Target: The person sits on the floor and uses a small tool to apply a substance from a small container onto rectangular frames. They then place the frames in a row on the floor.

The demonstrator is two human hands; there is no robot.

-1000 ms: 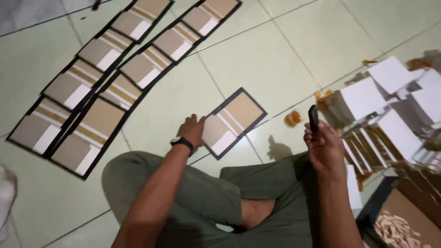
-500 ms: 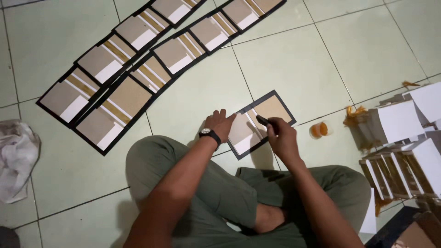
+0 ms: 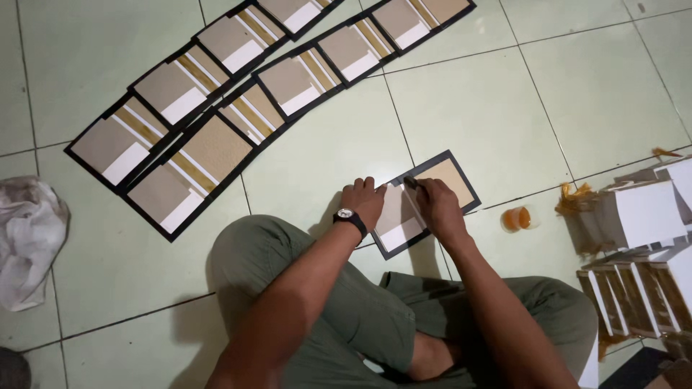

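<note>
Left hand (image 3: pixel 365 200) pressed flat, right hand (image 3: pixel 438 209) curled, fingers gripping

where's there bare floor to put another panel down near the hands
Bare tile lies between the panel under both hands and the rows of laid-out panels, and wider at upper right, above the small orange container. The left edge by the crumpled white cloth has some room. The stacks at far right are crowded.

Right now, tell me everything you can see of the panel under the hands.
The panel is a flat rectangle with a black border, lying tilted on the green tiled floor before the seated person. It shows a tan part at its far end and pale and white parts nearer, like card. The left hand presses its near left end; the right hand holds a small dark tool against its middle.
</note>
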